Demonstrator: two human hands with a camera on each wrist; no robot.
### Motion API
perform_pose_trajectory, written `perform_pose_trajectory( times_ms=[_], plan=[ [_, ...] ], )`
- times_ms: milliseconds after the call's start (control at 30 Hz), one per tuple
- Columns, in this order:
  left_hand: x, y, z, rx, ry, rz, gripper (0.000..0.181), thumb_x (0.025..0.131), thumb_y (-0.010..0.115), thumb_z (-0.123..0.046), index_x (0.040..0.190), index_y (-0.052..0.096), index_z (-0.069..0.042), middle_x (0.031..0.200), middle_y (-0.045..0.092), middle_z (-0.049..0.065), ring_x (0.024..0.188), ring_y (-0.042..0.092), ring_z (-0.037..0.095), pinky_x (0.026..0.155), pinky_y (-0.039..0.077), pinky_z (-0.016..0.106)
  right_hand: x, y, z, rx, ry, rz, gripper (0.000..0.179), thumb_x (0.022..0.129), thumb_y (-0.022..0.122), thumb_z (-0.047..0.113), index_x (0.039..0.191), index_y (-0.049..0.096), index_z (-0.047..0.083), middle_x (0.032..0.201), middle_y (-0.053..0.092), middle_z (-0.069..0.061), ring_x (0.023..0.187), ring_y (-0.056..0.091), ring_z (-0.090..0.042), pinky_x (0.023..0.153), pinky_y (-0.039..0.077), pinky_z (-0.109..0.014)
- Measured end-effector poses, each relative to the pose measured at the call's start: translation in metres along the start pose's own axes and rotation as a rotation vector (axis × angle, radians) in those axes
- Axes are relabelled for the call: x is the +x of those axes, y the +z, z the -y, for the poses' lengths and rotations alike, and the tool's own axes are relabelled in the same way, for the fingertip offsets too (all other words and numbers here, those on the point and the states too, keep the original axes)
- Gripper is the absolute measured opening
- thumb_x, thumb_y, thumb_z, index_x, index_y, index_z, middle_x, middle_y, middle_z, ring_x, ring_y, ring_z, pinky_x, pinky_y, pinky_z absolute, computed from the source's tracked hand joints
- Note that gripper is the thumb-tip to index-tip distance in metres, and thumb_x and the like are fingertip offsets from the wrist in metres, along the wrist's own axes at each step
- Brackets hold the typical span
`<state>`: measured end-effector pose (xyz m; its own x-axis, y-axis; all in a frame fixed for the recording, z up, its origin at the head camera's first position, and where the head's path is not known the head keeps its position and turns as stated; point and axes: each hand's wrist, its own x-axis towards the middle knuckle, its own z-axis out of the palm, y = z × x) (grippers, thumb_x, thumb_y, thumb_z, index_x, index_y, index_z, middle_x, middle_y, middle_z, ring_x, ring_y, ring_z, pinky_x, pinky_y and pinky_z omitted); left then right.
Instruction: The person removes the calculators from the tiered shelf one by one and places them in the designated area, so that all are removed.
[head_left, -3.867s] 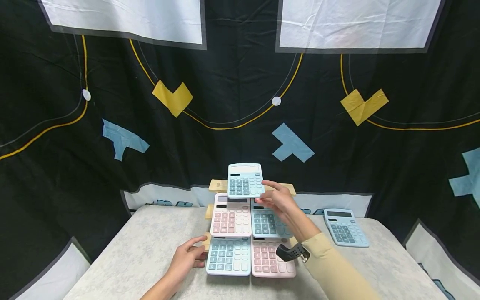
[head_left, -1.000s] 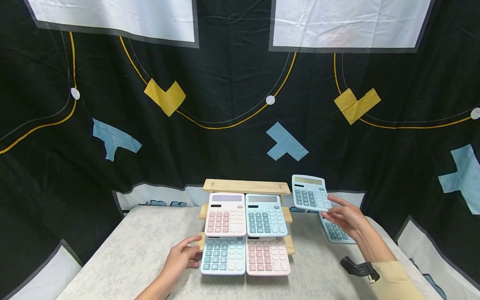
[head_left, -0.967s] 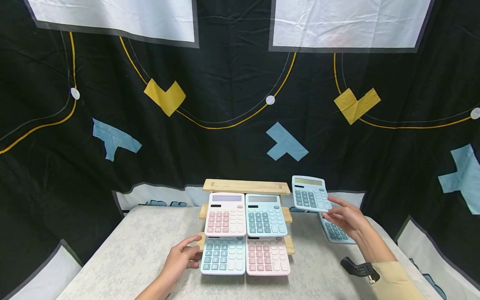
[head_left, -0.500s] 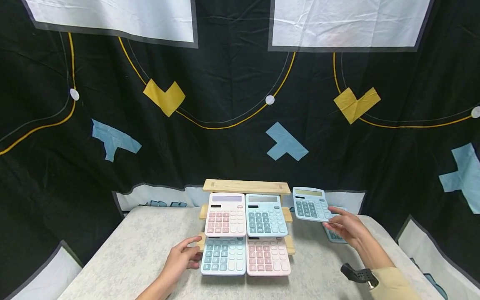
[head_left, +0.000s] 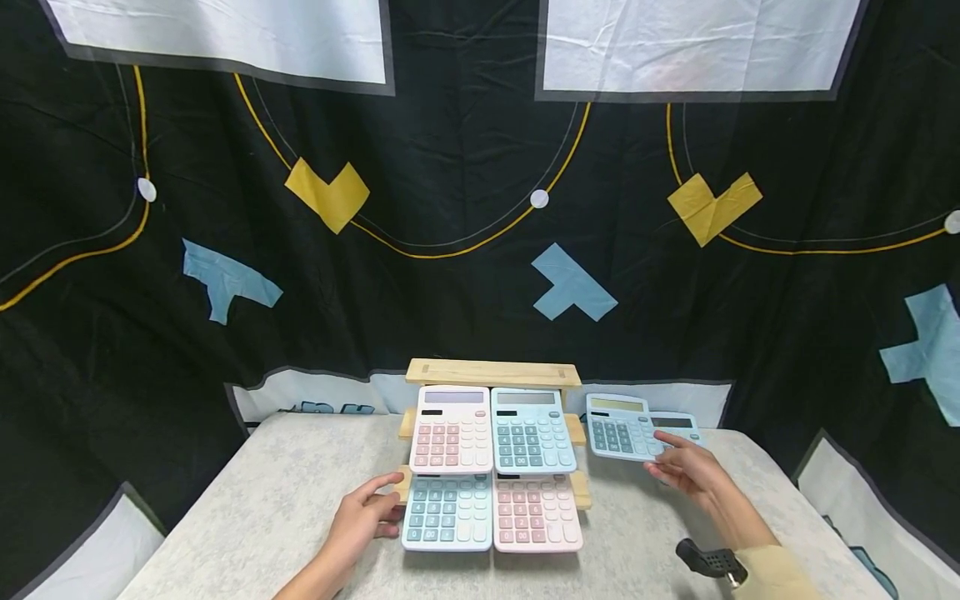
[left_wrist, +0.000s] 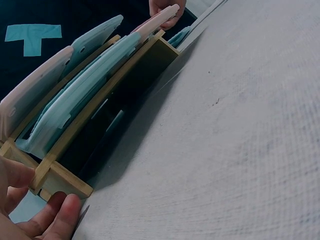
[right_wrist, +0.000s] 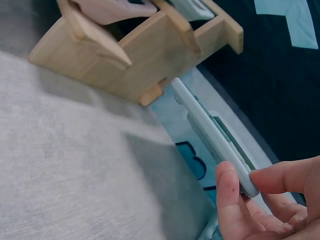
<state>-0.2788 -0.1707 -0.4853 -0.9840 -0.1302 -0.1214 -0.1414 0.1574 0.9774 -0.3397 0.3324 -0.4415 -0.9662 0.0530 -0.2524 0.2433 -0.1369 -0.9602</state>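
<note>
A stepped wooden rack (head_left: pixel 493 372) holds a pink calculator (head_left: pixel 452 429) and a blue one (head_left: pixel 531 431) on its middle step, and a blue one (head_left: pixel 447 512) and a pink one (head_left: pixel 536 512) on the bottom step. The top step is bare. My right hand (head_left: pixel 660 454) pinches another blue calculator (head_left: pixel 617 427) by its near right corner, low over the table to the right of the rack. It partly covers a second loose blue calculator (head_left: pixel 678 421). In the right wrist view, thumb and fingers (right_wrist: pixel 227 192) clamp its thin edge (right_wrist: pixel 210 131). My left hand (head_left: pixel 388 497) holds the rack's lower left end (left_wrist: pixel 52 180).
The grey table (head_left: pixel 270 500) ends at a black cloth backdrop (head_left: pixel 450 275) just behind the rack. A black wrist strap (head_left: pixel 708 560) sits on my right arm. Bare tabletop lies to the left of the rack and in front of it.
My right hand took the blue calculator off the rack's top step, carried it right, and over the last second lowered it onto the other loose blue one. The left hand stayed put.
</note>
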Motion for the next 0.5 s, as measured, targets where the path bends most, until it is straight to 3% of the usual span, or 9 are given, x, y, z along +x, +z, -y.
perform_pose_trajectory(
  times_ms=[500],
  plan=[
    [-0.001, -0.001, 0.0, 0.0, 0.002, 0.001, 0.043, 0.098, 0.059, -0.017, 0.14, 0.057, -0.005, 0.1, 0.069, 0.013, 0.083, 0.069, 0.017, 0.071, 0.061, 0.036, 0.009, 0.001, -0.02, -0.004, 0.034, -0.043, 0.074, 0.089, 0.05, -0.013, 0.157, 0.022, -0.003, 0.101, 0.061, -0.018, 0.078, 0.074, -0.018, 0.078, 0.061, -0.027]
  ],
)
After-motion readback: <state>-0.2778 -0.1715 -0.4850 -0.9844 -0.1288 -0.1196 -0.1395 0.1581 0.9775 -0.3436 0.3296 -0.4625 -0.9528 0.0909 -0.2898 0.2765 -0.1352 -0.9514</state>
